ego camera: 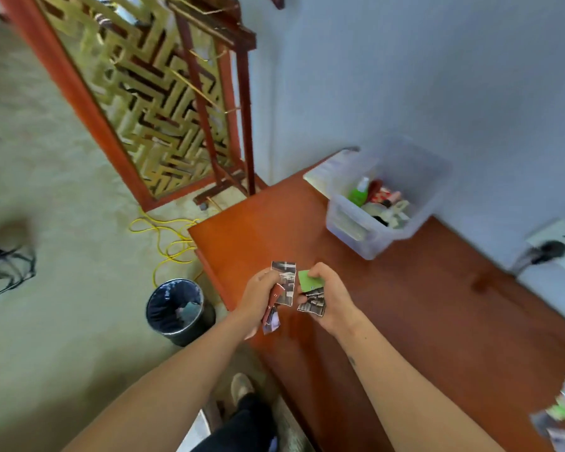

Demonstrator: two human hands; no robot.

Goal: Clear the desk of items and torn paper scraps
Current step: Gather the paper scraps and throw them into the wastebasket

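Note:
Above the left end of the brown wooden desk [405,305], my left hand [258,296] grips a bunch of torn printed paper scraps [283,282], grey and red. Close beside it, my right hand [328,295] pinches other scraps [311,296], one green on top and grey striped ones below. More torn scraps [561,419] lie blurred at the desk's right front edge. A clear plastic bin [388,203] at the back of the desk holds a green bottle and several small items.
A black waste bin [177,308] with a dark liner stands on the floor left of the desk. A yellow cable [167,243] loops on the carpet. A wooden lattice screen [150,102] stands behind. A white power strip [558,246] sits by the wall at right.

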